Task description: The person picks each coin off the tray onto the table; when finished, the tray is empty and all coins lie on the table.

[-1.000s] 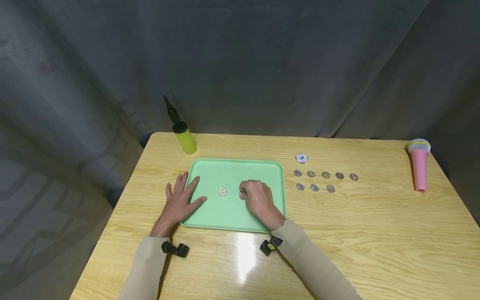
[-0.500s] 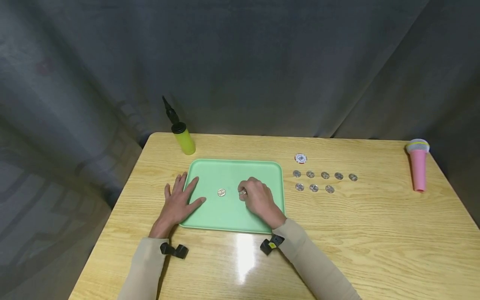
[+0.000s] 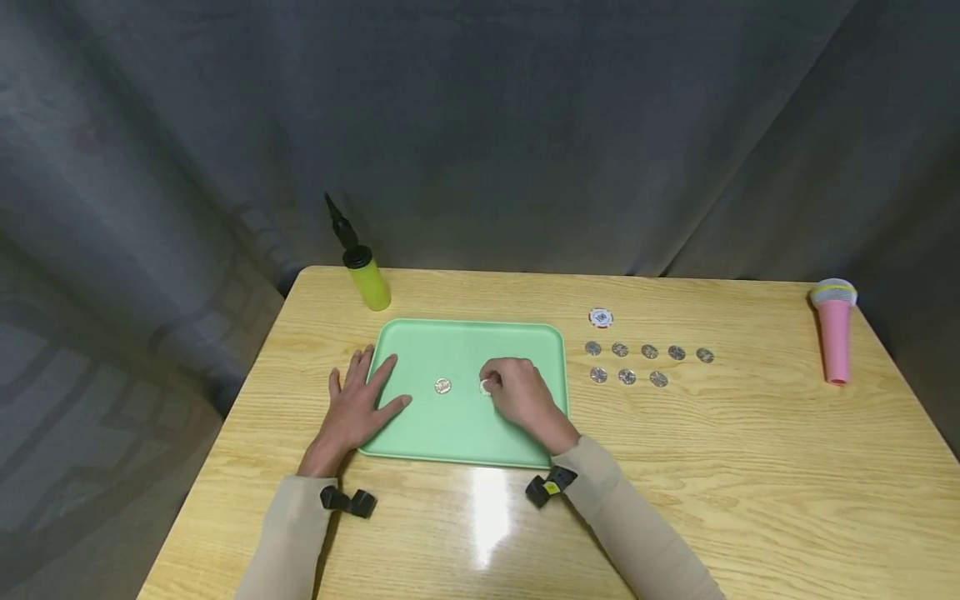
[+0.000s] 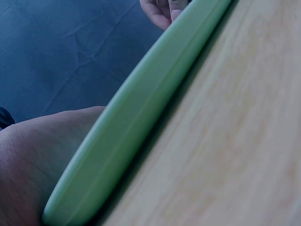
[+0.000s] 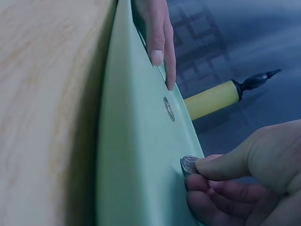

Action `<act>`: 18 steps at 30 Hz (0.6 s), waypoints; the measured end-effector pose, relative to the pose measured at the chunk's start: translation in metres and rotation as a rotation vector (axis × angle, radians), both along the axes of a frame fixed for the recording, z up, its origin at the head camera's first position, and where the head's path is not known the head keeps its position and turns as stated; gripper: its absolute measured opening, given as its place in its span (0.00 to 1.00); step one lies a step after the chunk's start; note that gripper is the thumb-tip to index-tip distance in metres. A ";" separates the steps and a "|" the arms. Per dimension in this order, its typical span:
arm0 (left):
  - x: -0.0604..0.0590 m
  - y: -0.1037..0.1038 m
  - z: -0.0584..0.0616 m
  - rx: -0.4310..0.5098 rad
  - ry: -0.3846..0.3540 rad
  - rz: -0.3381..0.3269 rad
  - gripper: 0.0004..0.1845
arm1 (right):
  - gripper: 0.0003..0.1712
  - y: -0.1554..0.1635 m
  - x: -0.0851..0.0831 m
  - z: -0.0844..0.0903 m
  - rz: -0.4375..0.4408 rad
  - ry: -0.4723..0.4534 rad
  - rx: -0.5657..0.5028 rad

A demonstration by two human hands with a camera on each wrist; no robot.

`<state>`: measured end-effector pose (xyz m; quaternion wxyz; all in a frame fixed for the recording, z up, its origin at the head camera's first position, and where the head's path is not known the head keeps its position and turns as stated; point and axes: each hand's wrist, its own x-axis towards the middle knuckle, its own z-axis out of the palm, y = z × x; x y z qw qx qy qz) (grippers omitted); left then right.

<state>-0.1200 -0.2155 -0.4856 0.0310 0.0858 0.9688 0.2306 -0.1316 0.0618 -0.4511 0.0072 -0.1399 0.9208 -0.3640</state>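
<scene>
While the left hand (image 3: 358,406) lies spread on the tray (image 3: 465,433), the right hand (image 3: 517,392) pinches a coin (image 3: 486,386).

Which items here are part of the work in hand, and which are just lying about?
In use:
- right hand, pinching a coin on the tray
- left hand, flat on the tray's left edge
- second coin on the tray
- coin rows on the table

Lying about:
- pump
- chip
- pink microphone

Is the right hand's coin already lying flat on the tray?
No: in the right wrist view the right hand pinches the coin between thumb and fingers, tilted on edge against the tray.
</scene>
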 end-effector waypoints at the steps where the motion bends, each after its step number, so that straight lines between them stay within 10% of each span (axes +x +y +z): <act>1: 0.000 0.000 0.000 -0.002 -0.001 0.000 0.42 | 0.05 0.001 -0.001 0.000 0.000 -0.001 -0.012; 18: 0.000 0.000 0.001 -0.008 0.000 -0.008 0.42 | 0.05 0.024 -0.005 0.004 -0.042 -0.156 -0.210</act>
